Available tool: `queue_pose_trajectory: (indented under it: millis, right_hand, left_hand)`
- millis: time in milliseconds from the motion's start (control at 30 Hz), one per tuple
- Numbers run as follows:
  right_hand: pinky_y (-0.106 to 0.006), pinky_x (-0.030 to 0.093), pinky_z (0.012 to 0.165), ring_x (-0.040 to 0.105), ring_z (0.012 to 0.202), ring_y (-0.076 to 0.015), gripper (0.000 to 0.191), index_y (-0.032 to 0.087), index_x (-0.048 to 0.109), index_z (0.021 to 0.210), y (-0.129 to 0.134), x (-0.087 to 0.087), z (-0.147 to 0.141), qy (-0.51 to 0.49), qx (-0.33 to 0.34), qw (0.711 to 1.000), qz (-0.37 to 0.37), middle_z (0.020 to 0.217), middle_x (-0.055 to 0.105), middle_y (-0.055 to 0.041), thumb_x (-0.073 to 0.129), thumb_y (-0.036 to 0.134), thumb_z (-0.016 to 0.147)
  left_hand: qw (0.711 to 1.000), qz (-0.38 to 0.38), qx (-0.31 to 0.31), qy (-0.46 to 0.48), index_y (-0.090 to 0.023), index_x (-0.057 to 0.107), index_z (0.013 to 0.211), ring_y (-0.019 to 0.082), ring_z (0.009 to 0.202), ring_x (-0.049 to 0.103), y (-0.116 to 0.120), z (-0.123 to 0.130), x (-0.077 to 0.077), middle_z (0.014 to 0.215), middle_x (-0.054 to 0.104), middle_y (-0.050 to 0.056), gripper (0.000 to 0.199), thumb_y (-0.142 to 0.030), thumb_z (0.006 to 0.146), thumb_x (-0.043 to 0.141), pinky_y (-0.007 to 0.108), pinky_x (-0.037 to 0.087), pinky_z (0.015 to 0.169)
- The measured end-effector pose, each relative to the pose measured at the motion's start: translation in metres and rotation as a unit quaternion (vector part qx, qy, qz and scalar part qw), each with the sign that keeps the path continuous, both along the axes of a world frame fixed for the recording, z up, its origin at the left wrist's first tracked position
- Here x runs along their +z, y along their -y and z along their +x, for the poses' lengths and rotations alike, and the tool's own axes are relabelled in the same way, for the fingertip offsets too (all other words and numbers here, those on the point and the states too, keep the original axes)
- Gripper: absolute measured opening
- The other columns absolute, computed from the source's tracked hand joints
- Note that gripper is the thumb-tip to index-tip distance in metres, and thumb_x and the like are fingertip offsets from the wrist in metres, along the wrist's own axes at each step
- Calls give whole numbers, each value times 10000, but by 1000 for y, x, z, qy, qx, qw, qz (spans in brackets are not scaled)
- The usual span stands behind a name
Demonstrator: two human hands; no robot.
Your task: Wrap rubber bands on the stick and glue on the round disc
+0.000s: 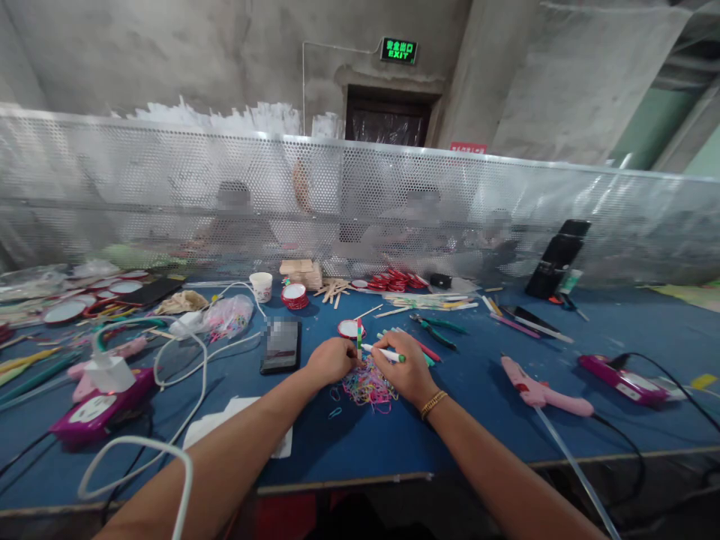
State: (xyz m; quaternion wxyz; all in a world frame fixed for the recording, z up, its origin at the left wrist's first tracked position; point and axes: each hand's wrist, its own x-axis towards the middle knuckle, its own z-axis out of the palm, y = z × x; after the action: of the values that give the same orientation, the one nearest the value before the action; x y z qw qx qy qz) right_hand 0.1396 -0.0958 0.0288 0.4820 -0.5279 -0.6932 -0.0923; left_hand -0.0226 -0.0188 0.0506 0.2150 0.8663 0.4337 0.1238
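Pretty crowded blue table (326, 457) here. The left hand (333, 360) pinches a striped stick (359, 334) upright by its lower end, and the right hand (406, 366) has a white marker (388, 353) gripped between the fingers, tip pointing at the stick. Both are right over a tangle of bands (368, 388), with a round red-rimmed disc (349, 328) just behind.

Closest clutter: a phone (288, 346) beside the left wrist, pliers (437, 331) beyond the right hand, and a pink glue gun (543, 394) farther right near a purple power strip (627, 379). A white cable (203, 375) loops all over the left side, and the left forearm crosses some white paper (225, 421).

Container-wise, there's a paper cup (261, 287) near the back, can't make out what's inside, and a clear bag (230, 315) with small colourful bits in it.

Hard to see: the stick's bottom is behind the left fingers, the phone screen is pixelated, and people behind the perforated screen (360, 187) are just blurry shapes.
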Motion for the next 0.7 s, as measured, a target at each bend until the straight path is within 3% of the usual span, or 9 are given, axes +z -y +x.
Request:
queue_pose_trajectory:
  millis: [700]
  right_hand:
    - [-279,385,695,530,710,-166,119,205,558,687,2,3,-2,-17,-4,1000,7,687,583,-7,572,207,805]
  left_hand:
    - [1000,-10,2,4,-189,719,789,121,634,554,-1,-2,-1,703,674,3,158,-312,729,640,226,316,555]
